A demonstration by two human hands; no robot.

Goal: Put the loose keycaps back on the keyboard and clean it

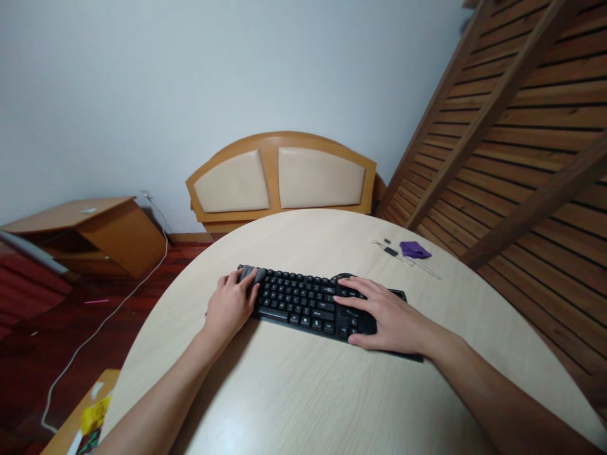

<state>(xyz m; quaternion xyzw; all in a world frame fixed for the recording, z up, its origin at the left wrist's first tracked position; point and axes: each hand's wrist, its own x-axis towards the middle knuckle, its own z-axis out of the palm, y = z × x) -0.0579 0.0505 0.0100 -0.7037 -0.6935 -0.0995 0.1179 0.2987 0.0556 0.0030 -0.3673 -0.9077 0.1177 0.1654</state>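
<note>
A black keyboard (303, 303) lies at a slight slant across the round table (265, 379). At its left end my left hand (231, 302) has its fingers bent over a small dark grey piece, apparently cloth (253, 274), pressed on the upper left keys. My right hand (379, 313) rests on the keyboard's right part, fingers spread and thumb at the near edge, hiding many keys there. Part of a black cable (343, 276) shows behind the keyboard, near my right fingers.
At the table's far right lie a purple cloth (415, 250), a small black piece (391, 251) and thin pale sticks (427, 270). A wooden headboard (274, 170) stands behind; slatted wood (516, 139) leans at right. A white cable (102, 328) crosses the floor.
</note>
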